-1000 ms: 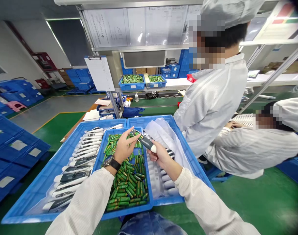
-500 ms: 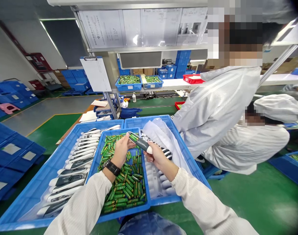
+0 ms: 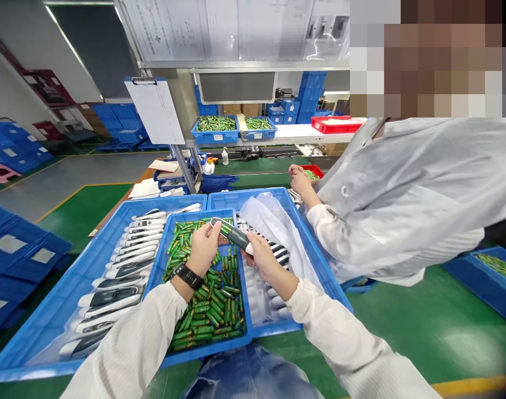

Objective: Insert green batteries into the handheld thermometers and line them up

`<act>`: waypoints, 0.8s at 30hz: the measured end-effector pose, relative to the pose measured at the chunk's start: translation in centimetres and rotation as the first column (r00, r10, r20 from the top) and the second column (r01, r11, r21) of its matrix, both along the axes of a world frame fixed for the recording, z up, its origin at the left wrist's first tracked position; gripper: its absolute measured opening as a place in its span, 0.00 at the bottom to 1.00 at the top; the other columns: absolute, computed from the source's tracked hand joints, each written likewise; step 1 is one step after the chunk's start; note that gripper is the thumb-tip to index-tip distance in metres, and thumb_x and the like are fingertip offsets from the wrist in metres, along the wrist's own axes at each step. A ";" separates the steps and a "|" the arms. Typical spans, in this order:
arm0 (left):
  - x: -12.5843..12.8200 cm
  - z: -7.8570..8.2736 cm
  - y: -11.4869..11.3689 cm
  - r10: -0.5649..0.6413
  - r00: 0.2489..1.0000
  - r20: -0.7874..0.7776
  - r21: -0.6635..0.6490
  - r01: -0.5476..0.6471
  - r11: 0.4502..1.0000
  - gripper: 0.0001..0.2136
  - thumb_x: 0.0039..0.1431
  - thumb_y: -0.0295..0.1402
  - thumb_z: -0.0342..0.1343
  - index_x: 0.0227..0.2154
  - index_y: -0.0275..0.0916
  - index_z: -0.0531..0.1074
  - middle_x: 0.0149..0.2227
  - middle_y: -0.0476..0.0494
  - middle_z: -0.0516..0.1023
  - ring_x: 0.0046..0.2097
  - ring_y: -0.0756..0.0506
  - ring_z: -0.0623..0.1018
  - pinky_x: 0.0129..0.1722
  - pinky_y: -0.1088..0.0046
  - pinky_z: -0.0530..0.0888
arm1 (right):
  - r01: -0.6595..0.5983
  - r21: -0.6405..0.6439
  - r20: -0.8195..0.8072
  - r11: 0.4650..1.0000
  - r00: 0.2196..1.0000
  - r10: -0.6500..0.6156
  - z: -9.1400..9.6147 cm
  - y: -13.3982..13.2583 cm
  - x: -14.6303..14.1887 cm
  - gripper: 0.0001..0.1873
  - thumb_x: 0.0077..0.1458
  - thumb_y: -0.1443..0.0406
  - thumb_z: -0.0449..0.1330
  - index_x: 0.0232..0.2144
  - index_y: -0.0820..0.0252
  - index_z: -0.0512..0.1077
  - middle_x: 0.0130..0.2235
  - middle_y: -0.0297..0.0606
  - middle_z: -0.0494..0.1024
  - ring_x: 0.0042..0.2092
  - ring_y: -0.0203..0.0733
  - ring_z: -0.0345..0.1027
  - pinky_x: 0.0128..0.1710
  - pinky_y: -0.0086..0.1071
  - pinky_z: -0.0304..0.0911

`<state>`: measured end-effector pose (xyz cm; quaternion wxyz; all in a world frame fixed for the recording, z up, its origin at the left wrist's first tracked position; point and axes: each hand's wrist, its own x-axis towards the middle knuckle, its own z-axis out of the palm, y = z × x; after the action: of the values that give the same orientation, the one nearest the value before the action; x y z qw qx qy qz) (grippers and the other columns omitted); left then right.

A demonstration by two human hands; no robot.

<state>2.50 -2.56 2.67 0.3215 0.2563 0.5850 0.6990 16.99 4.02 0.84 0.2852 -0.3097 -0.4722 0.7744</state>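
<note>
Over the batteries I hold a grey-and-white handheld device [image 3: 237,237], tilted, with green batteries showing in its open compartment. My right hand [image 3: 264,257] is wrapped round its lower end. The fingers of my left hand [image 3: 203,246], closed, are on its upper left end at the compartment; whether a loose battery is also between them I cannot tell. Below both hands lies a blue tray [image 3: 249,310] of green AAA-looking batteries [image 3: 213,310]. To its left, similar devices [image 3: 122,296] lie in a row in a large blue bin [image 3: 76,282].
A second blue bin [image 3: 336,296] on the right holds white plastic sheeting [image 3: 273,219] and more devices. Close by on the right stands a co-worker [image 3: 406,205], one hand near a red tray [image 3: 315,170]. Battery trays [image 3: 215,136] sit on the shelf behind. A clipboard [image 3: 155,111] hangs at left.
The co-worker at right has turned and now shows a forearm and hand near the red tray. My view has shifted slightly; both my hands stay on the device.
</note>
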 end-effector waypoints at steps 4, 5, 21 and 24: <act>-0.2 -0.1 0.2 -0.004 0.998 -0.064 -0.013 0.003 1.000 0.23 0.47 0.52 0.65 0.33 0.36 0.74 0.27 0.50 0.74 0.29 0.49 0.75 0.30 0.69 0.80 | 0.005 0.011 0.000 1.000 1.000 -0.005 -0.5 0.2 -0.1 0.16 0.58 0.51 0.55 0.31 0.58 0.65 0.18 0.29 0.67 0.15 0.31 0.48 0.15 0.27 0.39; -0.3 0.0 0.2 -0.018 0.998 -0.058 -0.025 0.017 1.000 0.23 0.47 0.52 0.66 0.33 0.36 0.74 0.28 0.49 0.75 0.29 0.48 0.75 0.30 0.69 0.80 | 0.000 0.008 -0.009 1.000 1.000 0.000 -0.7 0.3 -0.1 0.16 0.58 0.51 0.55 0.31 0.57 0.65 0.18 0.29 0.68 0.15 0.31 0.48 0.15 0.28 0.40; -0.7 1.1 -0.2 -0.100 0.993 -0.057 -0.029 0.098 0.995 0.21 0.45 0.46 0.69 0.36 0.35 0.74 0.34 0.44 0.80 0.36 0.45 0.79 0.35 0.68 0.79 | -0.140 0.042 -0.037 0.989 0.989 0.141 -0.6 0.4 0.0 0.16 0.56 0.50 0.59 0.32 0.55 0.67 0.20 0.27 0.68 0.15 0.30 0.49 0.15 0.27 0.43; -0.7 1.0 -0.2 -0.101 0.993 -0.064 -0.032 0.099 0.995 0.21 0.46 0.46 0.69 0.37 0.35 0.74 0.35 0.43 0.80 0.36 0.45 0.79 0.35 0.68 0.80 | -0.152 0.054 -0.041 0.987 0.987 0.154 -0.6 0.5 0.1 0.15 0.57 0.51 0.58 0.31 0.55 0.66 0.20 0.27 0.68 0.15 0.29 0.49 0.15 0.27 0.43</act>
<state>1.75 -2.76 3.72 0.3405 0.3033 0.5917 0.6648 17.08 4.50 0.24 0.2431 -0.2477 -0.5076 0.7886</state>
